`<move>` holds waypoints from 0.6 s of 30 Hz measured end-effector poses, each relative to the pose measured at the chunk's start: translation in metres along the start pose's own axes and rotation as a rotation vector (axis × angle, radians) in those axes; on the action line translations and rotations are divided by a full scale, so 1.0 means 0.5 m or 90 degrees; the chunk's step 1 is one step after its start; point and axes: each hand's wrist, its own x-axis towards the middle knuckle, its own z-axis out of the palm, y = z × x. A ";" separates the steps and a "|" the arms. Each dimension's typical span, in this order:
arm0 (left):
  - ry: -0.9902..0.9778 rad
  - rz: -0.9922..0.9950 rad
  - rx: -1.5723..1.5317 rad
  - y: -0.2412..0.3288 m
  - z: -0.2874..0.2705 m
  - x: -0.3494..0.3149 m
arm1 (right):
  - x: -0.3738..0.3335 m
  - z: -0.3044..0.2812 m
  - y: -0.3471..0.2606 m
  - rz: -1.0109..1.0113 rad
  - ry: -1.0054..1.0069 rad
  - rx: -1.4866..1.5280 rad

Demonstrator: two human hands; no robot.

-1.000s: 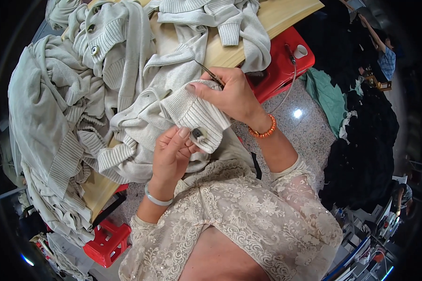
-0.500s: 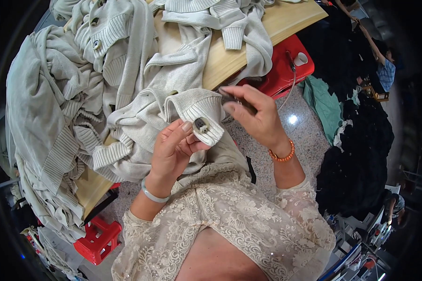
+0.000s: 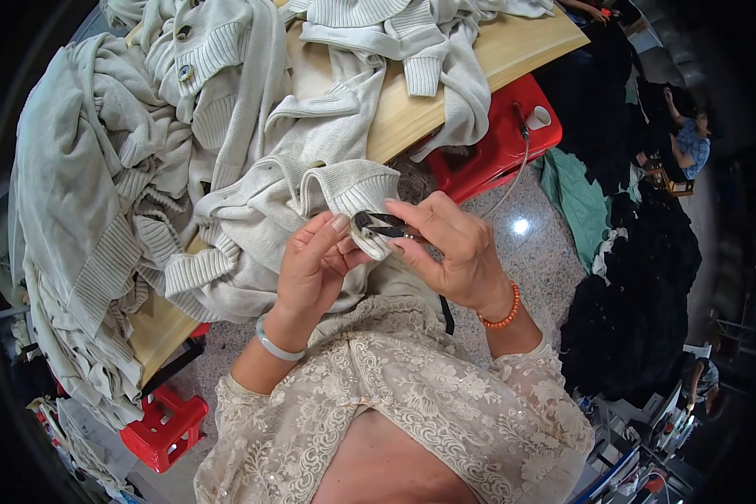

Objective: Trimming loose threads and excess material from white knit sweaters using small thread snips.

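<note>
My left hand [image 3: 312, 265] pinches the ribbed edge of a cream knit cardigan [image 3: 357, 186], close by a dark button [image 3: 362, 220] on it. In my right hand [image 3: 458, 244] is a pair of small dark thread snips [image 3: 386, 225], gripped between thumb and fingers. The blades of the snips point left and lie at the button, near my left fingertips. Whether they touch thread cannot be made out. The rest of the cardigan drapes from the table's edge toward my lap.
Several cream knit garments [image 3: 101, 168] are heaped on the wooden table [image 3: 512, 50]. A red stool [image 3: 496, 126] holds a white cup [image 3: 538, 117] and a corded tool. Another red stool [image 3: 164, 428] stands lower left. Dark fabric [image 3: 638, 311] and green cloth [image 3: 571, 193] lie right; people sit beyond.
My right hand has moved left and down, bringing the snips from beside the cardigan's edge onto the button. My left hand keeps its hold on the knit.
</note>
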 end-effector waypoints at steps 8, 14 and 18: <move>0.004 0.008 0.023 -0.006 0.000 -0.003 | -0.010 0.013 -0.001 0.011 -0.001 0.008; -0.001 0.010 0.041 -0.009 0.000 -0.003 | -0.011 0.013 0.004 0.004 0.019 -0.005; -0.004 0.013 0.039 -0.010 -0.003 -0.007 | -0.011 0.014 0.008 -0.004 0.022 -0.012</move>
